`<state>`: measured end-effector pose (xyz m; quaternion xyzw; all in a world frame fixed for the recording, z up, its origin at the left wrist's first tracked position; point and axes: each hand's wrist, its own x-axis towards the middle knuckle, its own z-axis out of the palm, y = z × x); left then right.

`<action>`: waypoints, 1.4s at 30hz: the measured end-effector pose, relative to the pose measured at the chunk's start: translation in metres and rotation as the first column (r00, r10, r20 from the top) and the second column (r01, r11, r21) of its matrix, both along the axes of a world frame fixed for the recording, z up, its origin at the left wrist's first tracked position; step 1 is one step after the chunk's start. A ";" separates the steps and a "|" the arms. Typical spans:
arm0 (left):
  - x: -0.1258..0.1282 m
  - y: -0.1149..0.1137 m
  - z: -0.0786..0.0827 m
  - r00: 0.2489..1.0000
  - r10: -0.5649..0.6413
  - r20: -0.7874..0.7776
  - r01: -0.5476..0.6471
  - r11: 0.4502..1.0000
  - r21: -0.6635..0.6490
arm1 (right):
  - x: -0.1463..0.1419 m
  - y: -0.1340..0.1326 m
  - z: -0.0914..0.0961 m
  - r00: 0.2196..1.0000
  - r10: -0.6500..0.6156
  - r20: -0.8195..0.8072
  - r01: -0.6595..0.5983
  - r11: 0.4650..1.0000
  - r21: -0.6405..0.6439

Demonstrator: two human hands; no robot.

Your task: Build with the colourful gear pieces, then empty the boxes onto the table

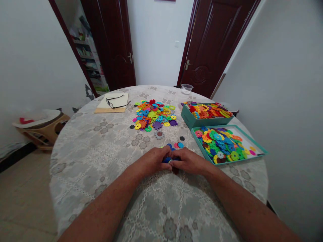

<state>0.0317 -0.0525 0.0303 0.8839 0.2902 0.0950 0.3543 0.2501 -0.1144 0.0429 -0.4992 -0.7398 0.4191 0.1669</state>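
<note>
The left hand (161,156) and right hand (188,160) hid much of the blue piece (167,160) between them. Both forearms (113,198) were cut off below. Shelf items (84,52) were too blurred to tell.

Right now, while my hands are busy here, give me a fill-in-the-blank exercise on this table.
The eyeglasses lie to the ____ of the loose gear pile.
The clear container stands by the ____ edge of the table, not the near one.
The left hand holds a piece coloured ____.
Missing words: left; far; blue.
</note>
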 end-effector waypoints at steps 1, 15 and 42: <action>0.000 0.000 0.000 1.000 0.003 0.020 -0.003 1.000 -0.012 | 0.001 0.001 0.000 1.000 -0.005 -0.014 0.004 1.000 -0.028; -0.002 0.005 0.004 0.988 0.062 0.143 -0.074 0.994 0.082 | 0.022 0.000 0.022 0.985 -0.153 0.083 0.129 0.961 0.243; -0.013 0.015 -0.006 0.980 0.153 -0.128 -0.107 0.944 0.314 | 0.015 -0.017 0.027 0.908 -0.124 0.399 -0.003 0.953 0.304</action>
